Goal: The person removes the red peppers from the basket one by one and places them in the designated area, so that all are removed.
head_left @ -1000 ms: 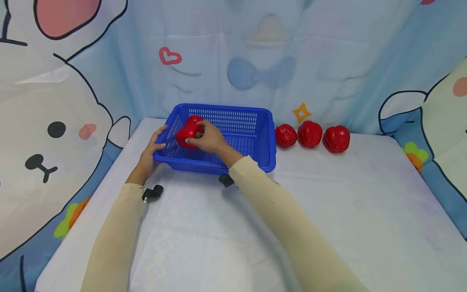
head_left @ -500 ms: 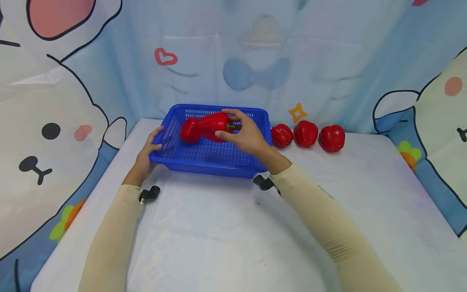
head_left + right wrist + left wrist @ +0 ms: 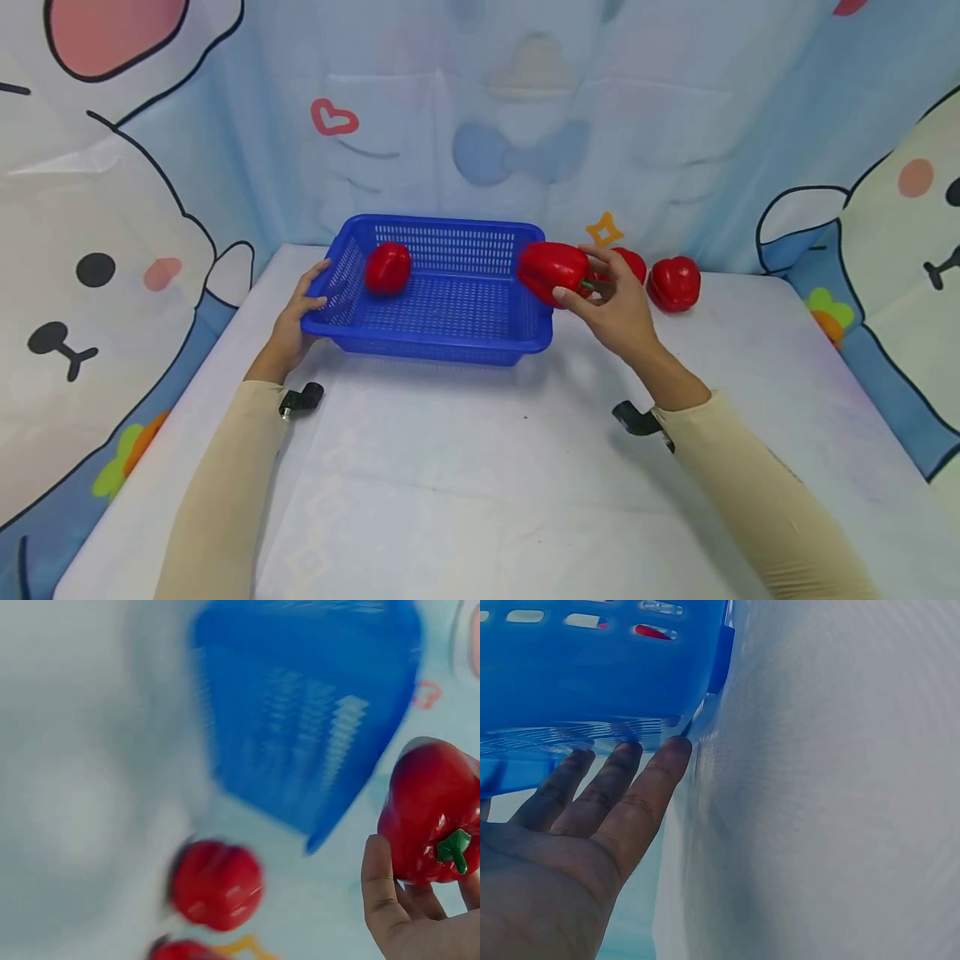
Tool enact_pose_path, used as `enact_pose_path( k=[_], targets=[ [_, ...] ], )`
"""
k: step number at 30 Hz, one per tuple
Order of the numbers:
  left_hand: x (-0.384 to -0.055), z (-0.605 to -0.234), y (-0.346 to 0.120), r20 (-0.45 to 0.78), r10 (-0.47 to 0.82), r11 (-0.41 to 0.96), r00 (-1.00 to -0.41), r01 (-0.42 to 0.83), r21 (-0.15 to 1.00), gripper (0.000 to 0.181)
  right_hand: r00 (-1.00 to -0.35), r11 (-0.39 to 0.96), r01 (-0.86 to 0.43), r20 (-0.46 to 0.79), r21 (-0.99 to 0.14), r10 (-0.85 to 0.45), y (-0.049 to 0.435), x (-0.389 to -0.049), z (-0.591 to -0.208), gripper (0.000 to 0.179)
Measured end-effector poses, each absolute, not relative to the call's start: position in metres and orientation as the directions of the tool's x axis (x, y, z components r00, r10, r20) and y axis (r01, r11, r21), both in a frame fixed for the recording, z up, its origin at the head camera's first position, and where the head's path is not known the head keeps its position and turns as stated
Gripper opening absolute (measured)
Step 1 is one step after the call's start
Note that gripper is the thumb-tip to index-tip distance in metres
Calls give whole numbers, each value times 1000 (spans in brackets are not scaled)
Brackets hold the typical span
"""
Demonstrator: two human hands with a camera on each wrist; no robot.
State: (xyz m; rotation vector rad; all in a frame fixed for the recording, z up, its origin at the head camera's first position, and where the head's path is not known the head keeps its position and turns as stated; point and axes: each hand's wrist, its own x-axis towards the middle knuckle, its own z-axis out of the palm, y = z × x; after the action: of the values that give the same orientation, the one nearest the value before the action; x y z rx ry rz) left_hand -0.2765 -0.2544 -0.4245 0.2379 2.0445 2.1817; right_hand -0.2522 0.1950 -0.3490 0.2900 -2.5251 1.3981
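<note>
A red bell pepper (image 3: 552, 271) with a green stem is held in my right hand (image 3: 617, 302), in front of the basket's right rim in the head view. The right wrist view shows the fingers around the stem end of this pepper (image 3: 435, 810). My left hand (image 3: 291, 323) holds the left end of the blue plastic basket (image 3: 431, 343), its thumb over the rim. In the left wrist view, extended fingers (image 3: 641, 806) touch the basket's outer wall (image 3: 592, 682). Another red bell pepper (image 3: 387, 268) lies inside the basket, towards the left.
Right of the basket, red bell peppers stand along the back of the white-covered table (image 3: 450, 483): one at the right end (image 3: 674, 283), another (image 3: 632, 263) partly behind my right hand. A printed curtain (image 3: 420, 167) hangs directly behind the table.
My right hand has lifted a bell pepper from the basket and carried it rightwards to the right rim. The other pepper stays inside. My left hand keeps its place on the basket.
</note>
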Motion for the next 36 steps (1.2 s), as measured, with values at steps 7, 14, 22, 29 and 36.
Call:
enact_pose_path(
  k=[7, 14, 22, 29, 36],
  targets=[
    [-278, -424, -254, 14, 214, -68, -977, -1, 998, 62, -975, 422, -139, 199, -896, 103, 223, -247, -368, 76],
    [-277, -423, -254, 12, 205, -55, -979, 1, 998, 61, -991, 593, -51, 112, -804, 66, 235, -255, -394, 81],
    [-278, -425, -254, 9, 203, -62, -979, -4, 998, 63, -999, 639, 27, -10, -769, 30, 235, -261, -411, 86],
    [-278, -424, -254, 17, 207, -65, -978, 3, 998, 63, -992, 658, 77, -125, -749, -26, 235, -261, -401, 94],
    [-277, -424, -254, 9, 206, -63, -978, -4, 998, 63, -979, 743, 48, -177, -667, -96, 235, -259, -353, 98]
  ],
)
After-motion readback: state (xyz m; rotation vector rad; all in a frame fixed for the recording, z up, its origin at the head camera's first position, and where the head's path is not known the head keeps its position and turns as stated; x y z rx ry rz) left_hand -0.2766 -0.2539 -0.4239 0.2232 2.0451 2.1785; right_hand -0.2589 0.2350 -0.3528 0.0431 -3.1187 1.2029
